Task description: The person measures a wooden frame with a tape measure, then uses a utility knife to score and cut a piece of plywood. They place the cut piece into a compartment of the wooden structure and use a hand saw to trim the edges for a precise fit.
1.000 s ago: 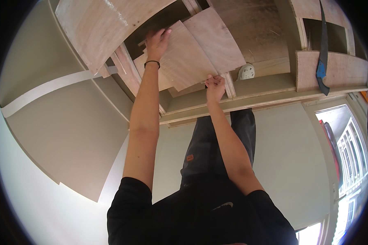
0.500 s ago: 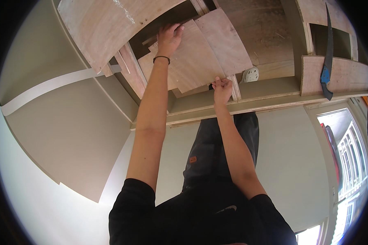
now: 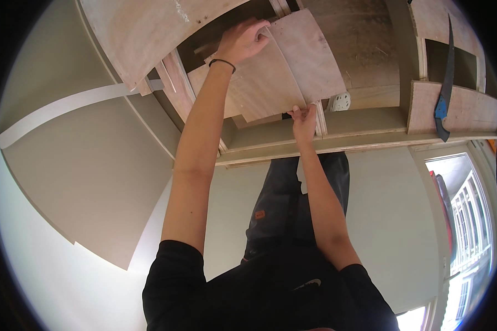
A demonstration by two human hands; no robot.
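Note:
A thin plywood sheet (image 3: pixel 265 83) lies across the gap in a wooden frame. Its right edge overlaps, or meets, a second plywood piece (image 3: pixel 306 52); I cannot tell which. At the sheet's far right corner, my left hand (image 3: pixel 244 41) is closed with curled fingers on the edge. My right hand (image 3: pixel 304 122) pinches the sheet's near right corner, close to a short upright strip of the frame (image 3: pixel 320 118). Some of the right fingers are hidden under the sheet.
A saw (image 3: pixel 444 88) with a blue and black handle rests on a plywood panel (image 3: pixel 480 110) at the right. A large plywood board (image 3: pixel 149 33) lies at the far left. Beyond the frame's front rail (image 3: pixel 364 121) a pale clog (image 3: pixel 339 102) shows. A light strip (image 3: pixel 66 107) crosses the left panel.
My left hand has slid right and away along the sheet's far edge to its corner. The right hand keeps its pinch at the near corner. The view has shifted slightly.

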